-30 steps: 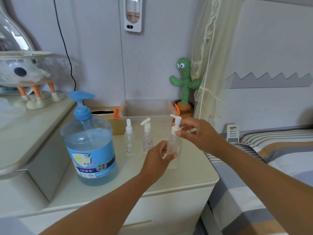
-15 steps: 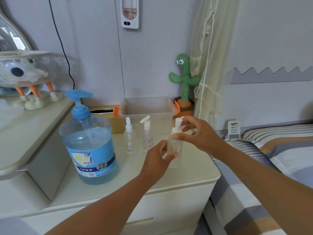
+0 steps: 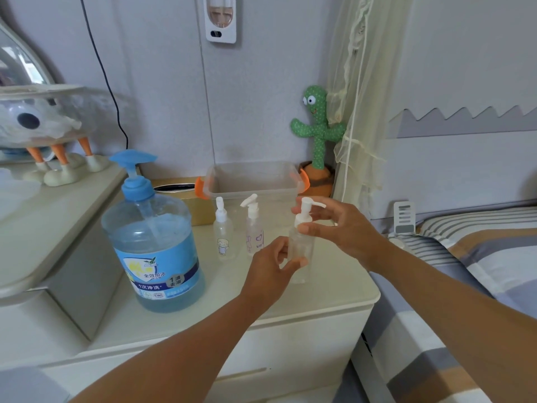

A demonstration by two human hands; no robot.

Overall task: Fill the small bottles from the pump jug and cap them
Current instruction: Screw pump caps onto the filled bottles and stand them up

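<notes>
Your left hand grips the clear small bottle round its lower body, fingers curled on it w/ the thumb across the front. The bottle is upright near the desk's front-right corner; whether its base rests on the top or hangs just above, can't tell. Your right hand pinches the white pump cap at its collar, coming in from the right, fingers closed on it, nozzle pointing right toward the bed. Key relation: the bottle's long axis is vertical and the cap sits on that same axis atop the neck, so any twist must run about that line while the left hand braces the body. The bottle looks empty or nearly so, hard to read thru clear plastic, so I judge you're unscrewing to open it for filling, not closing. The pump jug stands well apart to the left, near the desk's left edge; left hand is nearer it. Two more small bottles stand upright between jug and held bottle, toward the back edge, just in front of a clear tub. Keep the bottle plumb, else the cap may bind.
</notes>
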